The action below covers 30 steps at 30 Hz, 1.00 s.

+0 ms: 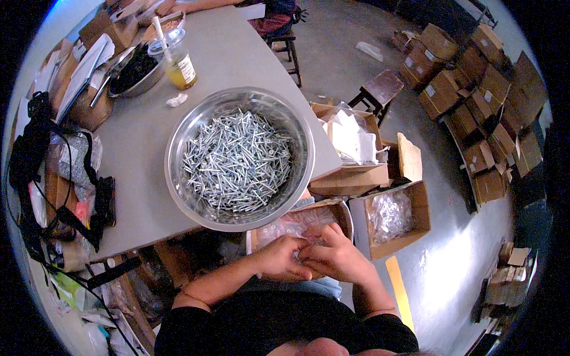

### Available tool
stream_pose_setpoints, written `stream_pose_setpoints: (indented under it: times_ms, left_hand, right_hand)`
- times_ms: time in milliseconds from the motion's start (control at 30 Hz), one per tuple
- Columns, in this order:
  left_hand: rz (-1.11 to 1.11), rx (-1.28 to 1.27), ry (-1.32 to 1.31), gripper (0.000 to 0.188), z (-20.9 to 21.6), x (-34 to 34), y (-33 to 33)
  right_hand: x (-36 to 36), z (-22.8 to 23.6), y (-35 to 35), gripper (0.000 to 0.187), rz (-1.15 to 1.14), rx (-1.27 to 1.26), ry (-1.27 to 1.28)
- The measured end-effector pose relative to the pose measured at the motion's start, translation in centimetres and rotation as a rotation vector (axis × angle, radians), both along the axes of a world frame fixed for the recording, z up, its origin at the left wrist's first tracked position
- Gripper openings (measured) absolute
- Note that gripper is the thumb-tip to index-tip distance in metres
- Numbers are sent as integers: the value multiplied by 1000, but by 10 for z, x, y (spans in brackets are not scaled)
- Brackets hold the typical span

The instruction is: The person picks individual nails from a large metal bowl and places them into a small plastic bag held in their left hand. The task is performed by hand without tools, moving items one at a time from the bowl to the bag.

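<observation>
My left hand (284, 258) and my right hand (337, 254) meet over a round container (349, 224) at my lap. Both have their fingers curled together around something small and pale, too hidden to name. Clear plastic bags (297, 221) lie in the container beneath them. Just beyond, a large steel bowl (178, 196) stands at the corner of the grey table. Silvery screws (237, 160) are heaped inside it.
On the table stand a lidded drink cup (180, 68) and a metal pan (142, 83). To the right sit a box of clear bags (390, 216) and a box of white paper (354, 139). A wooden stool (383, 88) and stacked cartons (475, 113) lie beyond. Another person's arm (202, 5) rests at the far edge.
</observation>
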<state>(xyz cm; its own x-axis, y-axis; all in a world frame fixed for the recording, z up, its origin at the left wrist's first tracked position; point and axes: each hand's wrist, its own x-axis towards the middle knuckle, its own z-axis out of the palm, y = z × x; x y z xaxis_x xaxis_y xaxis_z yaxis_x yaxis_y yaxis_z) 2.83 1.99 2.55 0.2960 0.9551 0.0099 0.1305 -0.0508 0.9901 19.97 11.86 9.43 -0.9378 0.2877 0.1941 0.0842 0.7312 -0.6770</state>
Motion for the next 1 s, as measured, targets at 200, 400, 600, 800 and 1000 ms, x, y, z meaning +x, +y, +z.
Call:
stream_pose_setpoints:
  times_ms: [200,400,600,800,1000]
  left_hand:
    - [-32,-26,38,50,-11,-3,1]
    - [87,69,25,54,-19,4,0]
    - [378,338,215,27,-3,4,2]
    - [395,456,229,14,-1,5,2]
    - [351,386,150,11,-2,9,-2]
  right_hand:
    - [0,0,-3,32,-58,60,58]
    - [-3,-2,-3,29,-11,61,71]
    - [9,-20,3,21,-176,2,61]
    - [12,-18,-1,18,-240,-163,-78]
    - [17,-26,-1,14,-185,-182,-76]
